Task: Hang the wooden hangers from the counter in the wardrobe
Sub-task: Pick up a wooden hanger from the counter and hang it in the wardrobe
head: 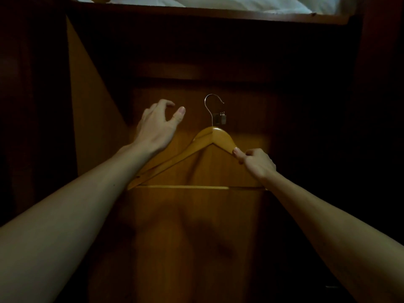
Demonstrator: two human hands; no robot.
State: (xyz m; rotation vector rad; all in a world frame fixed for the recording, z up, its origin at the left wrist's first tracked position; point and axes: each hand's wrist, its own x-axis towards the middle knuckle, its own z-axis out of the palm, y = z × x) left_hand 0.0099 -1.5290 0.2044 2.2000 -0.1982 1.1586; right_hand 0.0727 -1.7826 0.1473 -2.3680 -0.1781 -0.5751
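Note:
A light wooden hanger with a metal hook is held up inside the dark wardrobe. My right hand is shut on the hanger's right shoulder, thumb on the wood. My left hand hovers at the hanger's upper left with fingers spread and curled, holding nothing; its wrist covers part of the left arm of the hanger. The hook points up and hangs on nothing visible. No rail can be made out in the darkness.
A small metal fitting sits on the wardrobe's back panel just behind the hook. A shelf edge runs across the top with white bedding above it. The wardrobe's side walls are dark at left and right.

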